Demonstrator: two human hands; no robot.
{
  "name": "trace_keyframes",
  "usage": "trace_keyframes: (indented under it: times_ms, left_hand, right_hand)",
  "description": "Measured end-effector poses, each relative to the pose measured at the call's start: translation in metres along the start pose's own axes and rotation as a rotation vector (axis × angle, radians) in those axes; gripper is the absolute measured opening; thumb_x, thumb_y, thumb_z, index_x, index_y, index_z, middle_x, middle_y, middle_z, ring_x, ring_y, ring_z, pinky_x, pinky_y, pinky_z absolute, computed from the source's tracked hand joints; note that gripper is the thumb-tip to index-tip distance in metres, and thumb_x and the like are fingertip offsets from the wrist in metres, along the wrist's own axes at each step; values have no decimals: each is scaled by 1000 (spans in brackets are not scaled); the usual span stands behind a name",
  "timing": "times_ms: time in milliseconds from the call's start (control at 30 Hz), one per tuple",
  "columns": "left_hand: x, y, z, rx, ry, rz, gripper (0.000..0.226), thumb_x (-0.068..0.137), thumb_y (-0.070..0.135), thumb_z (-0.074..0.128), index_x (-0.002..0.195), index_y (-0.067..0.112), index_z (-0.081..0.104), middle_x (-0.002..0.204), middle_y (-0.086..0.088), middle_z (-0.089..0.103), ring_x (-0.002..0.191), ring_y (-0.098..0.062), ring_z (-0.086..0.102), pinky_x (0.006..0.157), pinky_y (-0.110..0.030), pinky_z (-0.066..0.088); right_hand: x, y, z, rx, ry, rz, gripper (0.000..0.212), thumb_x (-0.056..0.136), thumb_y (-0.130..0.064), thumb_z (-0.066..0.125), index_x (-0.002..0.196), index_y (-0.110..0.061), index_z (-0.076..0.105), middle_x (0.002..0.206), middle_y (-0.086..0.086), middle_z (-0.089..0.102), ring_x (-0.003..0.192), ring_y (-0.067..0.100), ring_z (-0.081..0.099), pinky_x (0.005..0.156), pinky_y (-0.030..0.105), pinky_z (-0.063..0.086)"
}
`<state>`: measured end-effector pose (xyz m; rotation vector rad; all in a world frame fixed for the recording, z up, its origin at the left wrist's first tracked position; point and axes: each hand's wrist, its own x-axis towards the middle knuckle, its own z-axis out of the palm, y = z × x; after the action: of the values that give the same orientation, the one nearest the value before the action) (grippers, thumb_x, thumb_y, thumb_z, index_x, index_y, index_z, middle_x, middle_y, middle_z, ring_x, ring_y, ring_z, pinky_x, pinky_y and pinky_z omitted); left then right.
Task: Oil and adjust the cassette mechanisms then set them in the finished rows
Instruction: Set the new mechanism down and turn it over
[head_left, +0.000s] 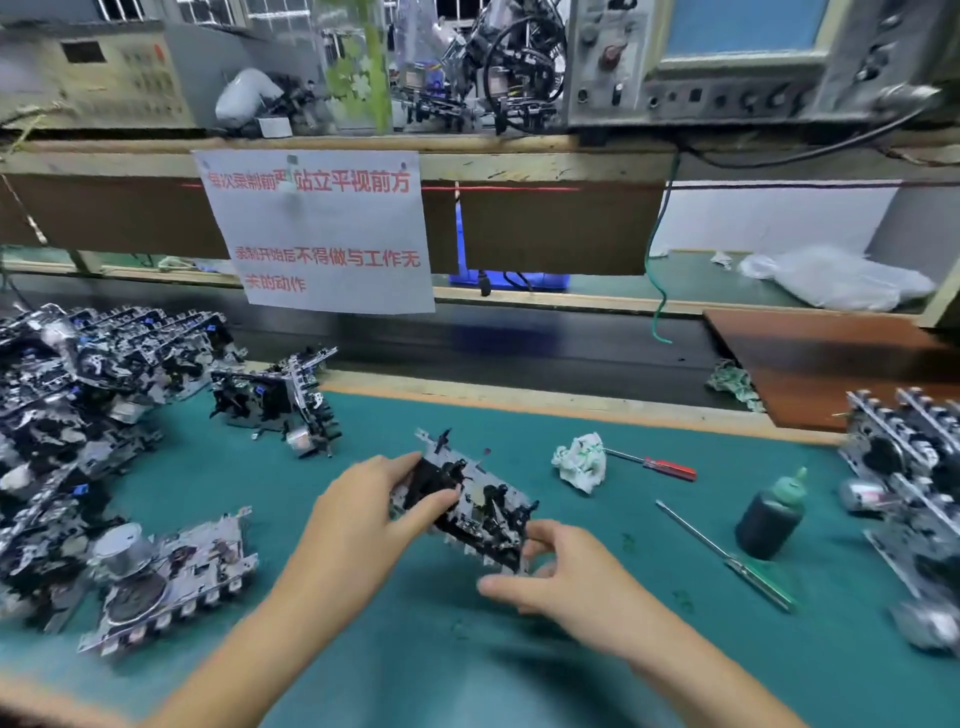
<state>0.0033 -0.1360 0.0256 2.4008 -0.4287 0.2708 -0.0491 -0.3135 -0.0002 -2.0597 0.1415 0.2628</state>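
Two hands share one cassette mechanism (467, 499) above the bench (519, 675): left hand (363, 514) has a closed grip on its left end, right hand (566, 577) pinches its near edge. Steady it leftward; the oil bottle (771, 517) waits right of it.

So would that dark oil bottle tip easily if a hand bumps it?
Probably not easily: the oil bottle is squat with a broad base and stands upright on the mat. Its narrow green nozzle may catch a passing sleeve, though.
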Motion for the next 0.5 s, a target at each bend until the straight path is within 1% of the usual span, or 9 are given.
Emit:
trace_keyframes:
  times_ms: [67,133,167,200,267,300,367,433,500]
  left_hand:
    - [-10,17,18,-138,-104,-28,34,81,48,65,109,29,64,105,1,67,99,-13,59,75,-20,37]
    - [-17,31,32,-230,-208,-39,18,76,54,65,87,45,55,99,6,68,92,-10,61,77,-16,40]
    - [-17,35,38,-278,-251,-47,19,71,60,64,78,46,53,92,9,69,85,-7,62,76,-15,42]
    - [-18,37,41,-338,-302,-65,23,66,65,62,73,45,57,82,13,69,74,-4,60,70,-14,43]
    - [-13,40,46,-436,-441,-113,40,66,73,60,72,34,71,61,14,57,54,-4,47,55,-13,36]
    - [-10,41,48,-481,-526,-161,42,70,70,62,71,30,72,58,13,53,53,-4,42,54,-13,34]
    - [-3,42,54,-657,-682,-303,40,69,58,67,64,18,68,60,9,56,53,-7,46,53,-14,37]
    - [2,43,64,-813,-790,-449,33,66,45,69,72,13,67,64,-1,61,52,-10,50,51,-17,39]
    - [5,44,75,-853,-840,-490,31,69,33,70,80,4,69,66,-5,63,52,-9,52,49,-16,40]
  right_hand:
    - [-16,16,-17,-200,163,38,39,71,-47,75,89,-33,43,76,-19,48,63,-5,45,57,6,36]
    - [-32,26,-34,-306,246,63,39,69,-61,69,88,-35,47,81,-20,53,69,-6,48,61,3,35]
    - [-41,30,-42,-357,267,81,42,65,-71,63,84,-35,52,80,-17,56,71,-4,50,63,5,36]
    - [-48,31,-49,-406,292,98,50,59,-81,54,76,-34,56,73,-13,58,69,-3,50,63,9,37]
    - [-57,37,-64,-529,372,106,73,48,-94,31,55,-24,48,56,-3,48,59,4,44,55,17,35]
    - [-60,40,-71,-590,394,104,83,47,-97,20,52,-17,42,51,1,41,54,10,40,52,21,32]
    - [-58,50,-85,-626,395,116,85,56,-92,11,50,-10,32,48,4,33,51,19,36,50,28,30]
    - [-50,64,-92,-560,396,112,75,75,-80,23,46,-11,32,45,8,41,50,23,44,56,29,40]
    - [-39,79,-94,-486,412,91,67,90,-61,40,43,-14,40,38,2,43,42,14,43,57,23,42]
